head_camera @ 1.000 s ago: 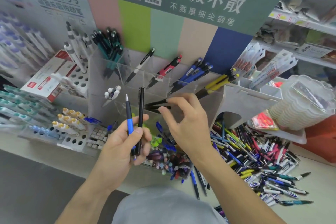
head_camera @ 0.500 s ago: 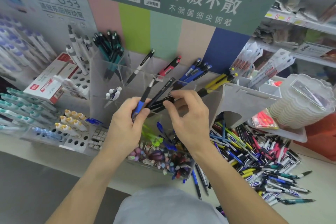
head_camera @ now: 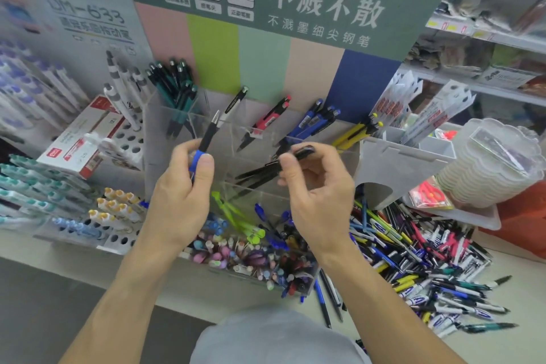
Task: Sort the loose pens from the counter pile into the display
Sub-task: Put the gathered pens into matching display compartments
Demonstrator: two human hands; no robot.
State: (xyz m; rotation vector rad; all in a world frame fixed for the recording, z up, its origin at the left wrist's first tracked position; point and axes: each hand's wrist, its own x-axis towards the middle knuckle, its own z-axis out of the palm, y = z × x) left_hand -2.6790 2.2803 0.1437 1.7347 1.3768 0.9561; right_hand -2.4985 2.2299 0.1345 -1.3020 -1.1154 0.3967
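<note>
Two small lots of pens held, one per hand, apparently already split by colour for separate compartments. Pinched in the left hand [head_camera: 181,189] between thumb and curled fingers: a slim blue-and-black plastic pen [head_camera: 204,142], upright, silver tip upward, most likely kept back while the other lot goes in first. Gripped at one end by the right hand [head_camera: 317,186], thumb against forefinger: a bunch of slim black plastic pens [head_camera: 260,177], slanting down and to the left toward a middle cell of the clear acrylic tiered display [head_camera: 206,121], probably so as to slide in point first; whether touching the acrylic cannot be told. Sorted by colour along the back row of that display: teal-and-black pens [head_camera: 177,89] at the left, then a lone black-and-white pen, red ones, blue ones [head_camera: 317,118], yellow ones [head_camera: 353,134]. Spread over the pale counter [head_camera: 517,304] to the right, well apart from both hands: the large loose pile of mixed pens [head_camera: 428,263], so most of the sorting judged not yet done. Standing further right: a stack of scalloped clear plastic trays [head_camera: 490,168].
</note>
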